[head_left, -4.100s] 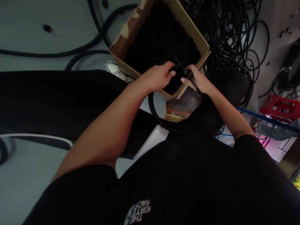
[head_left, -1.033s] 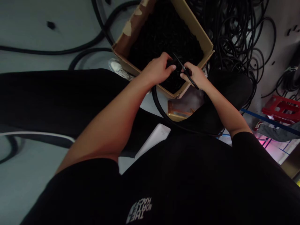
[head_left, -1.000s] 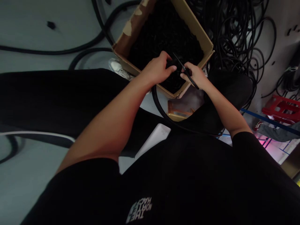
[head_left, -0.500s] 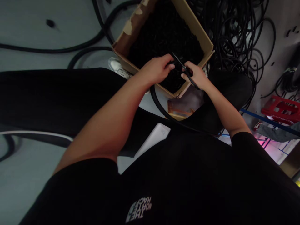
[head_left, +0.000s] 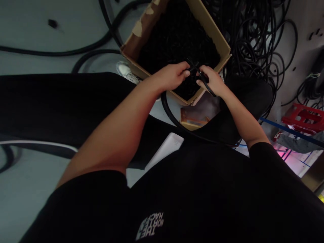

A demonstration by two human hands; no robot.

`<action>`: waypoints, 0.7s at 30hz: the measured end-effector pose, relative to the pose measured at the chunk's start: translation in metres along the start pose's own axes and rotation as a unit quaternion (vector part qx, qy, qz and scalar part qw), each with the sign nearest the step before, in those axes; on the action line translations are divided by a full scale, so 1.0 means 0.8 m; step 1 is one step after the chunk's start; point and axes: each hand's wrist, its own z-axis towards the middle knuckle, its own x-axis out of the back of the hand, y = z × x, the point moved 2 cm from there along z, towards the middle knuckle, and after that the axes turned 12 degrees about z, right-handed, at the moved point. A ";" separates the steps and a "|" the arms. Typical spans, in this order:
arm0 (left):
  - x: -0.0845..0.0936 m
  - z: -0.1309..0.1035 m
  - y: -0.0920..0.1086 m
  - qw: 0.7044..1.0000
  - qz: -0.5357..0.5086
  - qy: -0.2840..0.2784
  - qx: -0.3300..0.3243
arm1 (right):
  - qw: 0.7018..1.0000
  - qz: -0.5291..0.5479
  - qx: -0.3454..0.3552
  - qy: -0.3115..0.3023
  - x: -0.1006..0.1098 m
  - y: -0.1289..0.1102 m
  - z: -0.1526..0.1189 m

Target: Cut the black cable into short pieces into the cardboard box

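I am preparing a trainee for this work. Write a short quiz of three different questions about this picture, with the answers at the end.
1. True or false: the right hand holds a black scissors-like tool.
2. What colour are the small pieces inside the cardboard box? A) white B) black C) red
3. Fill in: in this view, the tangled cables lie to the ____ of the box.

Key: 1 true; 2 B; 3 right
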 end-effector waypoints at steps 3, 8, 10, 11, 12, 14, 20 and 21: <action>0.009 -0.001 -0.001 1.000 0.013 0.000 -0.012 | 1.000 -0.008 -0.010 0.011 0.005 -0.008 -0.001; 0.019 -0.005 -0.006 0.999 0.021 -0.005 0.029 | 0.999 0.017 -0.042 0.022 0.008 -0.010 -0.005; 0.018 -0.005 -0.005 0.999 0.019 0.000 0.033 | 0.998 0.034 -0.044 0.018 0.006 -0.006 -0.005; 0.017 -0.005 -0.004 0.999 0.017 0.004 0.032 | 0.998 0.044 -0.044 0.013 0.005 -0.004 -0.005; 0.017 -0.005 -0.003 0.999 0.015 0.008 0.034 | 0.998 0.053 -0.045 0.007 0.004 -0.002 -0.005; 0.016 -0.005 -0.001 0.999 0.011 0.012 0.045 | 0.996 0.070 -0.048 -0.006 0.002 0.000 -0.004; 0.019 -0.007 0.005 0.996 0.013 0.039 0.080 | 0.994 0.079 -0.064 -0.040 0.000 0.002 -0.007; 0.019 -0.007 0.004 0.995 0.007 0.044 0.084 | 0.994 0.076 -0.066 -0.048 0.000 0.003 -0.008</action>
